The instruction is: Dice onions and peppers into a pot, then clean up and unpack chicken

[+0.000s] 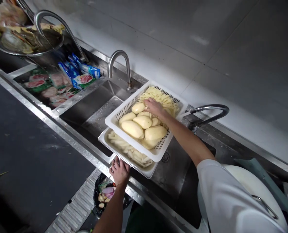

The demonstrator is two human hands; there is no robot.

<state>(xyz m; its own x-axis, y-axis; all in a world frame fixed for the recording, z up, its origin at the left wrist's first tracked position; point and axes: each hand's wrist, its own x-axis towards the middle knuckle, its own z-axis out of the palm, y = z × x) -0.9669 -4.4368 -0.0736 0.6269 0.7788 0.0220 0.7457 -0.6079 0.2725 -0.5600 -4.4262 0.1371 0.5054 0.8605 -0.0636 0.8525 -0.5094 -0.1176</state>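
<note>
My right hand (154, 106) reaches into a white slotted plastic basket (112, 122), its fingers closed on the right end of a small peeled potato (138, 107). Several larger peeled potatoes (132, 128) fill the near half of the basket. Pale potato strips (158, 96) are heaped at its far end. Beneath the basket, a metal tray (147, 174) of more pale strips in cloudy water juts out over the sink edge. My left hand (120, 170) lies on the sink's front rim by the tray's near edge, fingers apart, holding nothing.
Sink basins (97, 110) with curved taps (119, 60) run along the wall. Blue packets (78, 71) and packaged meat (54, 85) fill one basin. A large bowl (29, 42) stands far left. A black-lined bin (105, 194) holds scraps below. A round white lid (252, 191) is at right.
</note>
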